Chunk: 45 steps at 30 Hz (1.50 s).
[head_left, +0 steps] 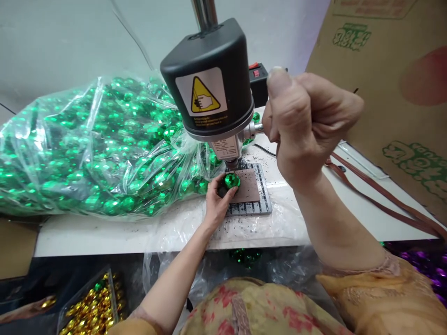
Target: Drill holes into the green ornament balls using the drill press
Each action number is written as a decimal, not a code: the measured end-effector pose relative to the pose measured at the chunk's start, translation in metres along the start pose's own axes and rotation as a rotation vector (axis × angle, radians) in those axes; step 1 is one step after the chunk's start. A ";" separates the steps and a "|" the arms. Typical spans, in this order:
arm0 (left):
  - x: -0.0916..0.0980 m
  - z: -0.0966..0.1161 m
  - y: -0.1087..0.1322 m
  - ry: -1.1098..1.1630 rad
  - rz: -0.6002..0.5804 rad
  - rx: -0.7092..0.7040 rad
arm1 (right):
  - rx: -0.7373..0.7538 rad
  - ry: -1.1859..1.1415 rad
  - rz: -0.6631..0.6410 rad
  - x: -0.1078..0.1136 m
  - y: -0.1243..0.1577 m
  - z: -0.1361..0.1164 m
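A green faceted ball (pixel 232 180) is pinched between the thumb and fingers of my left hand (pixel 219 197), just below the chuck (pixel 231 164) of a small bench drill press (pixel 209 83). Whether the drill bit touches the ball cannot be made out. Beneath the ball lies a brown board (pixel 249 186) on the slotted metal base (pixel 264 204), strewn with dark shavings. Closed around the drill press lever (pixel 258 128), at the machine's right side, is my right hand (pixel 307 121); its fist hides most of the lever.
A large clear bag of green balls (pixel 87 153) fills the table's left side. To the right stand a cardboard box (pixel 391 93) and a brown strap (pixel 377 200). Below left, another person's hand (pixel 31 309) is near a bin of gold balls (pixel 91 307).
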<state>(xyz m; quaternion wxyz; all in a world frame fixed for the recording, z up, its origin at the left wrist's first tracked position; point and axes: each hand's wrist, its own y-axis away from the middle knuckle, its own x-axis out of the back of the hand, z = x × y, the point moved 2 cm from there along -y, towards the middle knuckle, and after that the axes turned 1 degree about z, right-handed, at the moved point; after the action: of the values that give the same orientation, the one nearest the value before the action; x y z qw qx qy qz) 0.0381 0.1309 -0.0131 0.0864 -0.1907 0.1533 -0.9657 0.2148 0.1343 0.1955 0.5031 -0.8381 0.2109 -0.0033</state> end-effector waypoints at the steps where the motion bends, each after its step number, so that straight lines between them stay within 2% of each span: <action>1: -0.001 0.003 0.000 -0.031 0.003 -0.017 | 0.007 0.029 -0.001 0.000 0.000 0.000; 6: -0.007 0.014 -0.002 -0.137 0.001 -0.070 | -0.009 0.016 -0.005 0.000 0.000 0.001; 11: -0.016 0.014 -0.003 -0.102 -0.046 -0.055 | -0.024 -0.023 -0.021 0.000 -0.002 -0.001; 17: -0.017 0.013 -0.001 -0.057 -0.071 -0.026 | 0.022 -0.071 -0.009 0.002 0.004 0.001; 21: -0.017 0.013 -0.001 -0.038 -0.076 -0.014 | 0.095 -0.136 0.014 0.004 0.014 0.004; 27: -0.017 0.014 -0.001 -0.025 -0.092 -0.042 | 0.213 -0.073 0.052 0.006 0.021 0.012; 31: -0.017 0.014 -0.001 -0.026 -0.089 -0.040 | 0.267 -0.117 0.073 0.005 0.024 0.017; 39: -0.015 0.017 0.001 -0.074 -0.070 -0.086 | 0.372 -0.245 0.055 0.007 0.034 0.026; 45: -0.016 0.017 0.000 -0.070 -0.077 -0.054 | 0.398 -0.234 0.017 0.010 0.039 0.031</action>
<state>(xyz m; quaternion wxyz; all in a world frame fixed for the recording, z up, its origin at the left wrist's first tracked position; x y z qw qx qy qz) 0.0593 0.1296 -0.0034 0.0494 -0.2322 0.1689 -0.9566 0.2166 0.1412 0.1452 0.6794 -0.7154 0.1532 0.0565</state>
